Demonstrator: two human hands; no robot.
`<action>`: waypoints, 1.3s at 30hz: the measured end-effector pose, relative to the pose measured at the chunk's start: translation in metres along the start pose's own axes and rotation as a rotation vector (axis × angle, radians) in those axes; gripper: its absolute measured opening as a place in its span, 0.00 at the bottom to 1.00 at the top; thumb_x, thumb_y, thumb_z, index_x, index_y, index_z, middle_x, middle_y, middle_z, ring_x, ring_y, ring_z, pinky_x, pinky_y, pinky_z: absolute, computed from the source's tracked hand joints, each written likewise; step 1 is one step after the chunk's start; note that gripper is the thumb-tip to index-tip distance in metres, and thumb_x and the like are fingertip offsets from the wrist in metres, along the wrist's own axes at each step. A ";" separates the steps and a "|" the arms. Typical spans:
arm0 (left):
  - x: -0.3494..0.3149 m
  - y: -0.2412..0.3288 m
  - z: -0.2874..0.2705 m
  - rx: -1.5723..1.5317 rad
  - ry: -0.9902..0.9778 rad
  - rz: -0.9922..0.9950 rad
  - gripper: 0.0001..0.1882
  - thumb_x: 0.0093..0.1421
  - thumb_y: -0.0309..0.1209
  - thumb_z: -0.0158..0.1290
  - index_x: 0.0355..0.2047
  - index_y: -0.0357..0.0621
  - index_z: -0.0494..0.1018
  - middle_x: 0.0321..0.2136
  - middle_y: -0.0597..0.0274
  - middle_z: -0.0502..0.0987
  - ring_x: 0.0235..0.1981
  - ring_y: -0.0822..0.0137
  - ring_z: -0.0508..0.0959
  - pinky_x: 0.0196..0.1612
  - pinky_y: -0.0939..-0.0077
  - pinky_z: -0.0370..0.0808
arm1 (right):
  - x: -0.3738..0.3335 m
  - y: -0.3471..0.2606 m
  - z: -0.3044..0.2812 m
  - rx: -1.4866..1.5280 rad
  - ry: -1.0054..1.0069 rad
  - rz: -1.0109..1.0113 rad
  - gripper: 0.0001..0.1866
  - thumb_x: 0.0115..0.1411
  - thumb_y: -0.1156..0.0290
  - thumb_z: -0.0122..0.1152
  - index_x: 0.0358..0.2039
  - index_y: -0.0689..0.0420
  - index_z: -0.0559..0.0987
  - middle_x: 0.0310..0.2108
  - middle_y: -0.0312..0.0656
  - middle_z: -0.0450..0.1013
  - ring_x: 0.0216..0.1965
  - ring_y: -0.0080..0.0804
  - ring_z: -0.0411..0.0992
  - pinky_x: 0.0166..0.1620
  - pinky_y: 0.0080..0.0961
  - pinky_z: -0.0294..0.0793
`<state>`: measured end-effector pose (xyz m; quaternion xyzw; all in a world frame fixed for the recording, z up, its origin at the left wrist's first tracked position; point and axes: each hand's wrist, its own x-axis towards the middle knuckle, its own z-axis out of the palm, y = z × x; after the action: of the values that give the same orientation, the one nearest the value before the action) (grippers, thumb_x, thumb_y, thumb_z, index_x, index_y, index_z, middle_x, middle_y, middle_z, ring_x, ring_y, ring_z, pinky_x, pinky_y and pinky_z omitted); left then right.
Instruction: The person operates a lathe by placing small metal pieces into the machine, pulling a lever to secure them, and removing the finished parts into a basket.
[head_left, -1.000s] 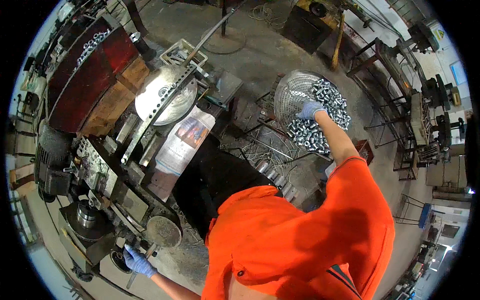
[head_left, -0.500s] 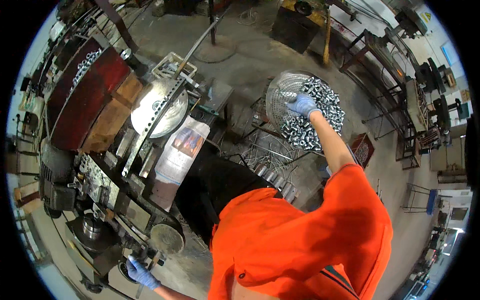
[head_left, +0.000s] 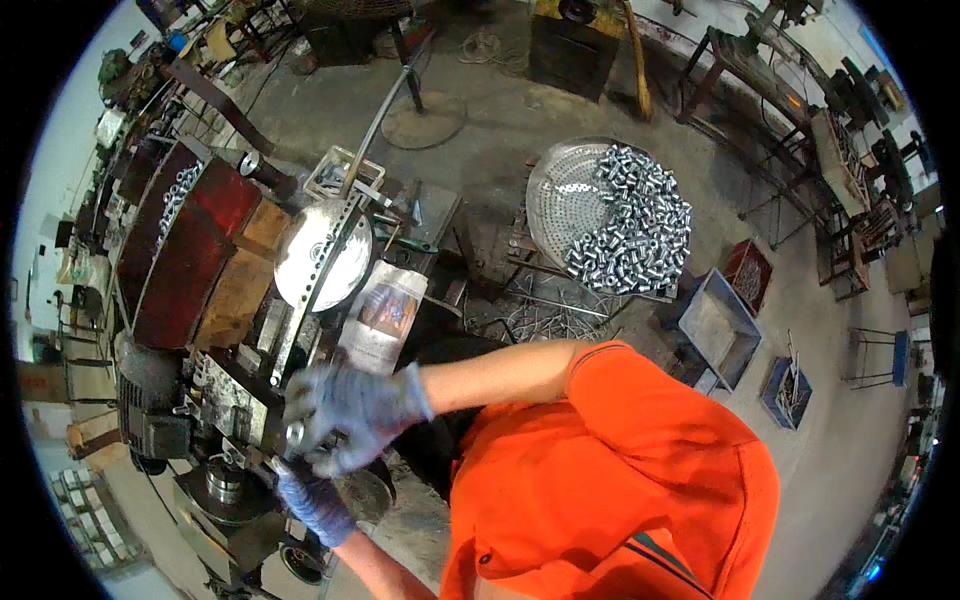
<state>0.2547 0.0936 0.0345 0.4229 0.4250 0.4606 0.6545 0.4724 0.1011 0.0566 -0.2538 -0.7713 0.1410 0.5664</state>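
Observation:
My right hand (head_left: 365, 410), in a grey-blue work glove, is curled and blurred by motion above the machine at the left. A small shiny metal sleeve (head_left: 295, 434) shows at its fingers. Close below it, my left hand (head_left: 316, 508), gloved too, nearly touches the right one; its fingertips are partly hidden, so their grip cannot be made out. Just beyond both hands lies a long perforated flat bar (head_left: 318, 270), crossing in front of a bright metal disc (head_left: 300, 262). A printed paper sheet (head_left: 385, 318) hangs beside the disc.
A round perforated tray (head_left: 560, 205) holds a heap of metal sleeves (head_left: 635, 225) at the right. Blue bins (head_left: 722, 330) and a reddish bin (head_left: 748, 272) stand on the floor beyond it. Dark red guard plates (head_left: 185, 260) rise at the left, near a motor (head_left: 150, 400).
My right hand has left the heap of sleeves and moved left to the machine, with a metal sleeve in its fingers. My left hand has come up from the lower levers to meet it.

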 end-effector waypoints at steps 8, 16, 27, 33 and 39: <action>-0.018 -0.012 0.025 -0.084 0.144 0.172 0.28 0.62 0.46 0.39 0.56 0.41 0.59 0.54 0.52 0.64 0.55 0.58 0.64 0.59 0.61 0.58 | 0.004 -0.013 0.027 0.113 -0.042 0.058 0.10 0.41 0.59 0.62 0.20 0.52 0.79 0.35 0.41 0.72 0.43 0.45 0.65 0.43 0.39 0.68; -0.024 0.004 0.012 -0.094 0.168 0.171 0.20 0.58 0.41 0.47 0.41 0.34 0.71 0.37 0.58 0.75 0.36 0.70 0.73 0.38 0.77 0.69 | 0.015 -0.025 0.022 0.011 -0.220 0.079 0.11 0.43 0.56 0.61 0.23 0.49 0.79 0.40 0.42 0.71 0.45 0.48 0.64 0.45 0.42 0.66; -0.041 0.053 0.001 0.502 0.243 0.141 0.16 0.57 0.39 0.54 0.24 0.36 0.76 0.15 0.69 0.72 0.17 0.80 0.67 0.21 0.82 0.64 | 0.058 -0.026 0.046 -0.124 -0.590 -0.189 0.19 0.46 0.51 0.58 0.30 0.53 0.80 0.40 0.49 0.70 0.40 0.48 0.66 0.45 0.40 0.66; -0.048 0.050 -0.031 0.502 0.333 0.228 0.18 0.57 0.41 0.53 0.25 0.35 0.76 0.14 0.65 0.72 0.16 0.78 0.67 0.20 0.78 0.65 | 0.086 -0.032 0.075 -0.110 -0.686 -0.321 0.20 0.46 0.51 0.59 0.31 0.53 0.80 0.37 0.49 0.72 0.40 0.49 0.67 0.46 0.40 0.66; -0.080 0.076 -0.073 0.670 0.165 0.116 0.21 0.57 0.45 0.51 0.35 0.36 0.75 0.20 0.58 0.75 0.21 0.71 0.73 0.28 0.74 0.70 | 0.097 -0.026 0.104 0.006 -0.829 -0.310 0.13 0.44 0.59 0.64 0.29 0.52 0.80 0.39 0.45 0.72 0.42 0.46 0.67 0.47 0.37 0.67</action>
<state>0.1495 0.0450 0.0990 0.5991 0.5794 0.3646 0.4153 0.3460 0.1403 0.1148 -0.0556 -0.9618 0.1467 0.2245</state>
